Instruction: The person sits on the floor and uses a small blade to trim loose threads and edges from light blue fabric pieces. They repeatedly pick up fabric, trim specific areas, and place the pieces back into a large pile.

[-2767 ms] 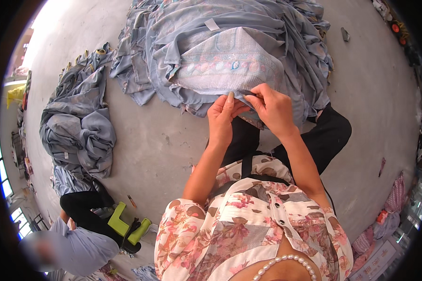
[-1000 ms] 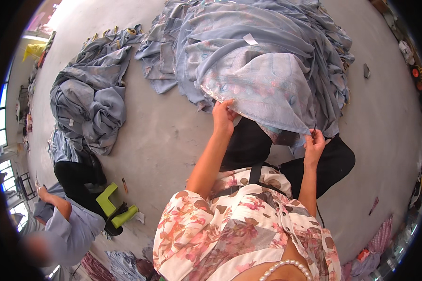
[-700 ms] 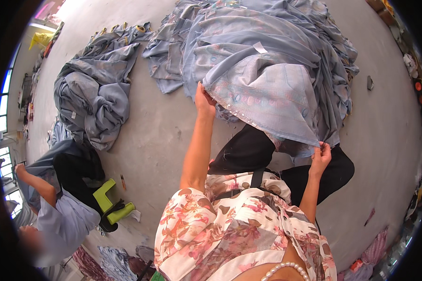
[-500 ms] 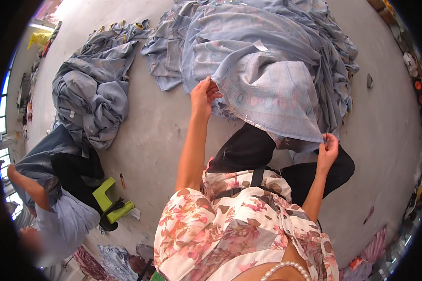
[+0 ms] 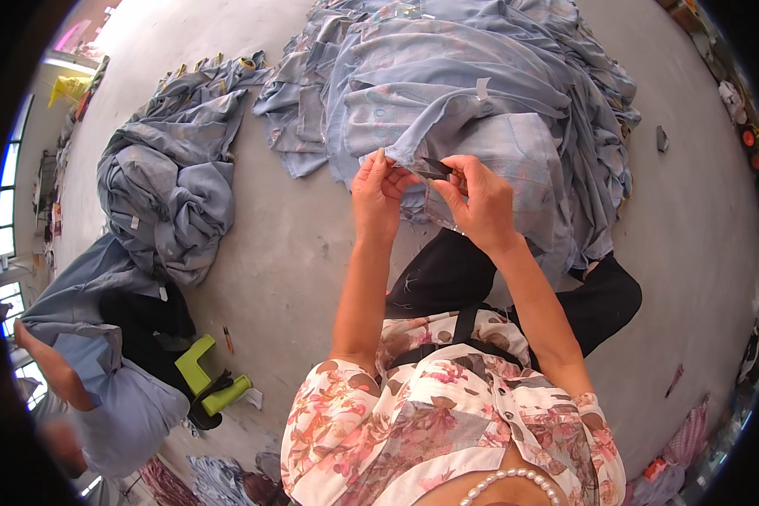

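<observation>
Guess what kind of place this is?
Probably a garment workshop floor. Blue-grey garments lie in a big heap and a second pile on bare concrete; the right hand holds small dark snips at a garment edge that the left hand grips.

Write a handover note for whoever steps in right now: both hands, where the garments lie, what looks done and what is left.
Left hand: pinching the edge of the grey-blue garment draped over the lap.
Right hand: gripping small dark snips, tips at that same edge.
Big garment pile lies ahead on the concrete floor; second heap to the left.
Which pile is finished cannot be told. A co-worker sits lower left.
</observation>
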{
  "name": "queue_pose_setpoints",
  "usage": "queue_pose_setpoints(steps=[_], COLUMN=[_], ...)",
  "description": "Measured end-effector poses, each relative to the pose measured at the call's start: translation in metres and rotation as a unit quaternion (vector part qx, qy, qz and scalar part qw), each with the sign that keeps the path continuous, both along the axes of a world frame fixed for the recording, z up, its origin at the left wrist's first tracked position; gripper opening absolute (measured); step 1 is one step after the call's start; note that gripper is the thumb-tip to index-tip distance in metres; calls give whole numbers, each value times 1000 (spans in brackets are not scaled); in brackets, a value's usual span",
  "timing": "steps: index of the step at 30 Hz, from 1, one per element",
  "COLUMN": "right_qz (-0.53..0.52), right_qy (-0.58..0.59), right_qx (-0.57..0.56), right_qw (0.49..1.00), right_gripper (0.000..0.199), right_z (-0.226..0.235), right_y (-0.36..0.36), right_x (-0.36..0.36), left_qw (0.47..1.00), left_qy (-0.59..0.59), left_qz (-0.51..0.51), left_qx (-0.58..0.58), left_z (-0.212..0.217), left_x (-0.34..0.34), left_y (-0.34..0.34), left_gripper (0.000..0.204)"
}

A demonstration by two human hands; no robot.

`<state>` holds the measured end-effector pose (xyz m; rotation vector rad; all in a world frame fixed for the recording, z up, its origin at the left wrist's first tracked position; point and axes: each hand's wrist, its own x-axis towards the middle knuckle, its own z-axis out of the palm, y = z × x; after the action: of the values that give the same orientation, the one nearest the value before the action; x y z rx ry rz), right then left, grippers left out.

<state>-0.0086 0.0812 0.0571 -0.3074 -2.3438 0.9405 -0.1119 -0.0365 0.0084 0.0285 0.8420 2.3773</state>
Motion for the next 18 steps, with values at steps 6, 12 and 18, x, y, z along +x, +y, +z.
queue_pose_setpoints(steps=[6,12,18], right_qz=[1,-7,-8], right_qy=[10,27,1], right_qx=[14,27,116], right_qw=[1000,999,993], right_gripper=[28,26,23], right_z=[-7,-7,0], right_y=[2,2,2], right_x=[-8,-7,-4], left_qw=[999,999,1000], left_qy=[-42,-25,13], left_qz=[-11,-20,7], left_qx=[20,20,-18], left_z=[-1,2,4], left_x=[6,8,13], left_y=[1,4,5], left_gripper=[17,17,18])
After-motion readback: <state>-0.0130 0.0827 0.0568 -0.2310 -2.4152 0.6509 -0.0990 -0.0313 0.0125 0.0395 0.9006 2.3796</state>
